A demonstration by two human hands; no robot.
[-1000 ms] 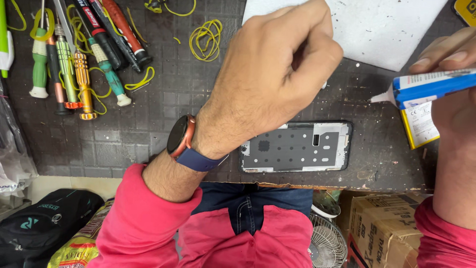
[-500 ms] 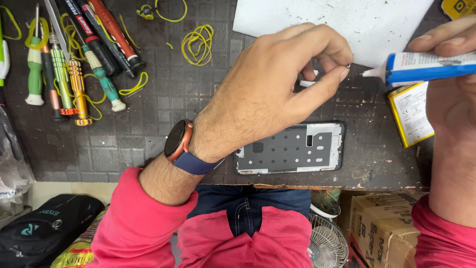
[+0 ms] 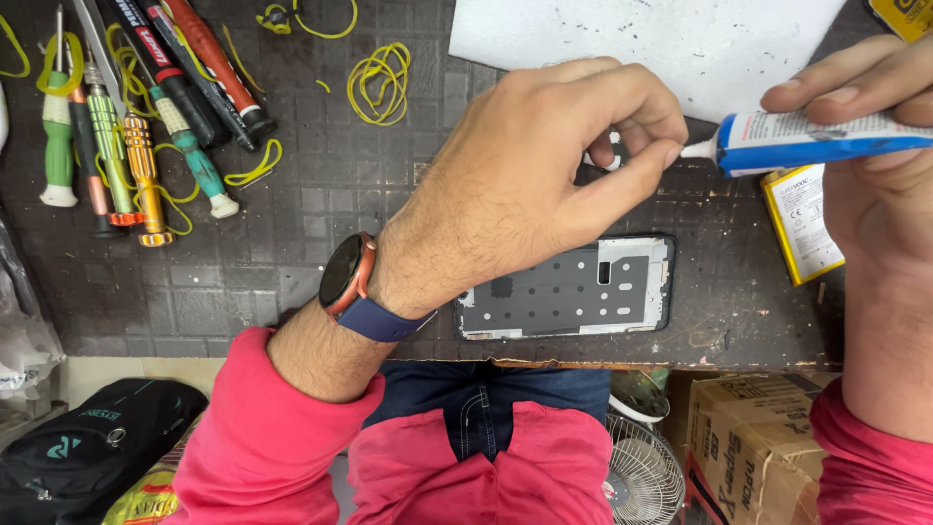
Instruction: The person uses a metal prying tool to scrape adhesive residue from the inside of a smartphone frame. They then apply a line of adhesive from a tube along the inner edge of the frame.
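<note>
Glue tube (image 3: 826,141), white and blue with a thin pale nozzle, is held level above the dark gridded tabletop (image 3: 292,282) in the head view, above and to the right of the phone frame (image 3: 569,289) that lies flat near the tabletop's front edge. The right hand (image 3: 875,185) grips the tube's body, its fingers (image 3: 836,83) pressed down along the top and thumb side; the tube's far end runs out of view. The nozzle tip points left and meets the fingertips of the left hand (image 3: 525,185), whose thumb and forefinger are pinched together right at the tip, around something small I cannot make out, perhaps a cap. A watch (image 3: 345,277) with a blue strap sits on the left wrist, left of the phone frame. Further left of the frame lie screwdrivers (image 3: 136,146) and yellow rubber bands (image 3: 379,78); a white sheet (image 3: 661,39) lies beyond the frame, and a yellow-edged flat battery (image 3: 802,224) lies to its right. In my judgement, a squeeze of the tube while the fingers pinch at the tip could push glue onto the skin, or a drip could fall on the tabletop just beyond the frame, since the nozzle hangs above that spot.
</note>
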